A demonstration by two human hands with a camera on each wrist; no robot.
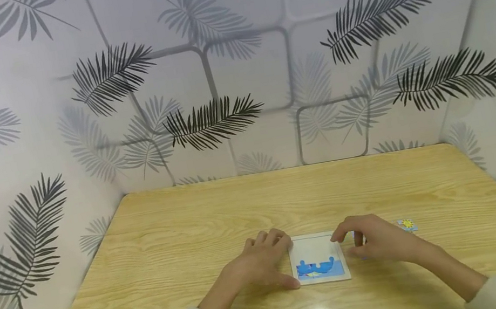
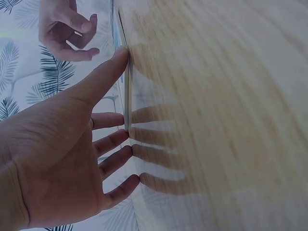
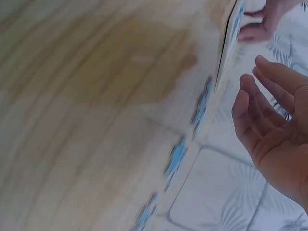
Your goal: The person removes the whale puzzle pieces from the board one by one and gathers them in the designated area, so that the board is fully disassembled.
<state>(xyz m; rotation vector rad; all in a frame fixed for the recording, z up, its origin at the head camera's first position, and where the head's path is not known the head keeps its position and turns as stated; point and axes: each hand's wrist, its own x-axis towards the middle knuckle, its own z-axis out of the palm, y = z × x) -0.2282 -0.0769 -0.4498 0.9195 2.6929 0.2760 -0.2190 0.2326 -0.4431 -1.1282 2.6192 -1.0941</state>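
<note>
A white-framed jigsaw board (image 1: 312, 246) lies flat on the table, its lower part filled with joined blue puzzle pieces (image 1: 322, 270). Along its left side rests my left hand (image 1: 265, 260), thumb at the near corner and spread fingers toward the far corner. In the left wrist view, the thumb of the left hand (image 2: 62, 154) touches the board's edge. My right hand (image 1: 374, 240) hovers by the board's right side with fingers loosely bent. Nothing shows between the fingers of the right hand (image 3: 279, 120) in the right wrist view.
A loose piece with a yellow sun (image 1: 407, 225) lies right of the right hand. Several loose blue pieces (image 3: 176, 156) lie on the wooden table (image 1: 189, 213), partly hidden by that hand in the head view. Leaf-patterned walls (image 1: 245, 78) border the table.
</note>
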